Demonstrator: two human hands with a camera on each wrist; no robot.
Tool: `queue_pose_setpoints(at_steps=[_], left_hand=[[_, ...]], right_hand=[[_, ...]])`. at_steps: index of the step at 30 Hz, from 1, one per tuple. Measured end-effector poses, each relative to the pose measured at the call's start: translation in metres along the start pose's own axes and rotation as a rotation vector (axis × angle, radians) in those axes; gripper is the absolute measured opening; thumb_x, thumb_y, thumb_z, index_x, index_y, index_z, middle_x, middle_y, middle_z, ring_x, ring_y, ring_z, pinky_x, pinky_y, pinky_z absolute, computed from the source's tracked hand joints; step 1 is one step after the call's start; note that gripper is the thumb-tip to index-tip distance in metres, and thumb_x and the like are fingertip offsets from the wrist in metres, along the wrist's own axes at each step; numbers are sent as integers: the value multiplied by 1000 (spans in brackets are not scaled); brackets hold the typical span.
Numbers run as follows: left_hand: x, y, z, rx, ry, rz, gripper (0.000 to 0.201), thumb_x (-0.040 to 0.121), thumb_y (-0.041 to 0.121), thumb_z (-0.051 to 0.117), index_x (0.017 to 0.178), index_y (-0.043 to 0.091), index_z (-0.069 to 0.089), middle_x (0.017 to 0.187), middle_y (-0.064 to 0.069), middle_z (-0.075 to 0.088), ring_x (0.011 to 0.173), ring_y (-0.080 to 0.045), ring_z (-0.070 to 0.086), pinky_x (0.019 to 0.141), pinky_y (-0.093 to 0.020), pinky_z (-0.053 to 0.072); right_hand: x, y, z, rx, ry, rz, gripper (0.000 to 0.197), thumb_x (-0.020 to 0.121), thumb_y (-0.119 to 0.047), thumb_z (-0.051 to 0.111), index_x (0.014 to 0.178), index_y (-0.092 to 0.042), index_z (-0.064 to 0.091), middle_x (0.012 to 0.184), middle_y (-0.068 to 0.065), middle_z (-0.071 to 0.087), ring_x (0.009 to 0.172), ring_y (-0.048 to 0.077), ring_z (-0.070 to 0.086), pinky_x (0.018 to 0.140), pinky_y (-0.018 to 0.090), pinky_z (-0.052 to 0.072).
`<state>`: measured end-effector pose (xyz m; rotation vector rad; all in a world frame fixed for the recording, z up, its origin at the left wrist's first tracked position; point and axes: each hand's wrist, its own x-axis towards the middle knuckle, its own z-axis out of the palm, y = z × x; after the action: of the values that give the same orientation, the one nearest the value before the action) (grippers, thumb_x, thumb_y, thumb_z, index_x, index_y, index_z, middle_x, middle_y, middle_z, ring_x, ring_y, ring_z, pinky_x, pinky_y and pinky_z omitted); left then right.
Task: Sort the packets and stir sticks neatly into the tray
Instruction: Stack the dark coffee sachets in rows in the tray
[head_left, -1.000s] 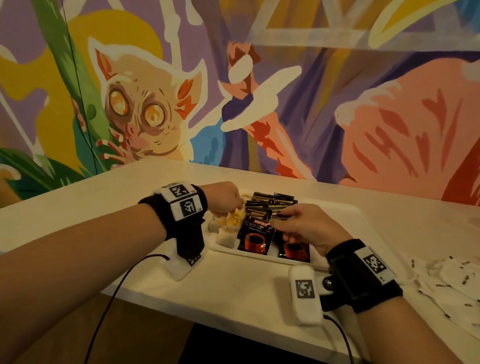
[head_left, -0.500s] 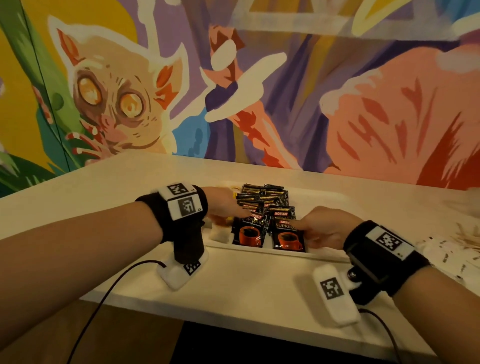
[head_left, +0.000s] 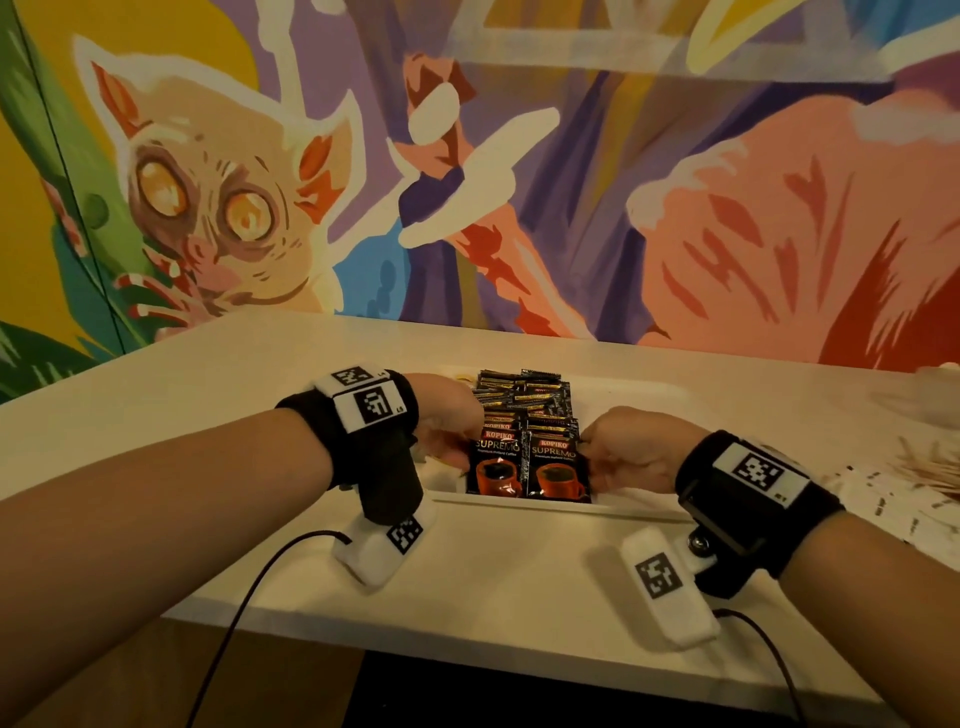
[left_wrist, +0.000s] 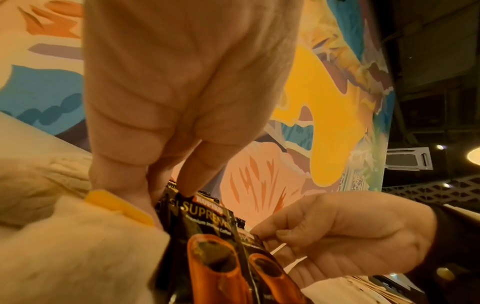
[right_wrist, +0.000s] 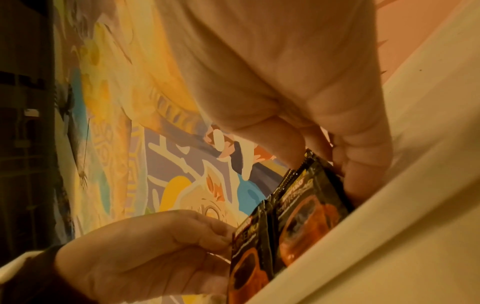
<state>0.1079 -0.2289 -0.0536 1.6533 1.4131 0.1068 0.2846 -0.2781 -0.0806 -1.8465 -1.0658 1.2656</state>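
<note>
Left hand (head_left: 451, 422) pinches the nine o'clock edge and right hand (head_left: 626, 453) the three o'clock edge of the black glossy coffee sachets (head_left: 527, 465), standing in the white moulded tray (head_left: 639, 402) on the desk. Squeezing evenly inward should square both rows.

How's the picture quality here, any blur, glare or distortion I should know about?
Head view: warm dim light, sharp on the coffee packets, slight glare on their foil, table edge bowed by the wide lens. Left wrist view: left hand looms large, white cloth blurred. Right wrist view: soft, tilted, packets smeared.
</note>
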Motion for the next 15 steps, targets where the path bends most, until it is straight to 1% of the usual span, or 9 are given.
queue_pose_setpoints(at_steps=[2, 3, 4, 7, 9, 10, 12, 14, 15], left_hand=[[5, -2, -3, -62, 10, -22, 15, 93, -2, 43, 86, 5, 54, 82, -10, 59, 80, -18, 59, 76, -25, 52], [7, -2, -5, -103, 7, -30, 16, 91, -4, 41, 83, 5, 52, 79, -10, 57, 74, -17, 56, 68, -24, 50], [7, -2, -7, -141, 1, -34, 17, 89, -5, 40, 80, 6, 49, 75, -9, 53, 69, -16, 53, 61, -22, 48], [5, 1, -7, -240, 44, -30, 16, 88, -1, 37, 76, 8, 42, 69, -7, 45, 59, -16, 46, 52, -22, 44], [10, 2, -9, -282, 127, -24, 16, 93, 10, 38, 78, 8, 41, 69, -6, 42, 57, -15, 42, 53, -23, 42], [14, 2, -11, -300, 177, -9, 18, 96, 17, 38, 82, 7, 42, 70, -6, 40, 58, -15, 40, 54, -23, 41], [21, 2, -15, -361, 225, 22, 29, 99, 30, 37, 101, 3, 47, 80, -9, 44, 66, -17, 44, 61, -26, 43], [25, 2, -19, -461, 207, 25, 45, 100, 38, 35, 123, 0, 43, 105, -16, 51, 92, -26, 54, 76, -32, 46], [26, 3, -20, -524, 187, 17, 51, 100, 39, 34, 130, -1, 40, 119, -19, 50, 107, -30, 53, 83, -35, 45]], right_hand=[[-1, -3, -4, 26, 64, 9, 26, 92, 11, 32, 76, -4, 45, 77, 12, 52, 70, 22, 52, 70, 37, 50], [0, -4, -6, 31, 95, -1, 27, 92, 11, 31, 74, -6, 42, 75, 11, 49, 67, 19, 48, 65, 34, 48], [1, -4, -8, 36, 109, -4, 28, 92, 10, 30, 73, -7, 41, 74, 10, 47, 65, 19, 46, 65, 34, 47], [2, -3, -6, 64, 63, -2, 30, 91, 11, 28, 72, -8, 41, 77, 11, 50, 69, 21, 50, 84, 39, 47], [2, -5, -6, 49, 38, 5, 29, 90, 11, 29, 74, -8, 44, 84, 12, 53, 79, 24, 54, 79, 39, 49], [1, -8, -7, 41, 48, 4, 29, 91, 11, 29, 73, -9, 43, 82, 11, 50, 78, 22, 52, 74, 37, 49], [2, -13, -12, 59, 93, -10, 28, 94, 7, 33, 73, -10, 40, 78, 4, 43, 73, 15, 46, 72, 34, 47], [7, -17, -17, 91, 125, -24, 15, 98, -5, 39, 85, -11, 45, 86, 1, 43, 81, 15, 45, 85, 37, 42], [9, -20, -18, 112, 119, -29, 9, 99, -13, 41, 91, -12, 45, 90, 2, 43, 86, 17, 44, 90, 39, 38]])
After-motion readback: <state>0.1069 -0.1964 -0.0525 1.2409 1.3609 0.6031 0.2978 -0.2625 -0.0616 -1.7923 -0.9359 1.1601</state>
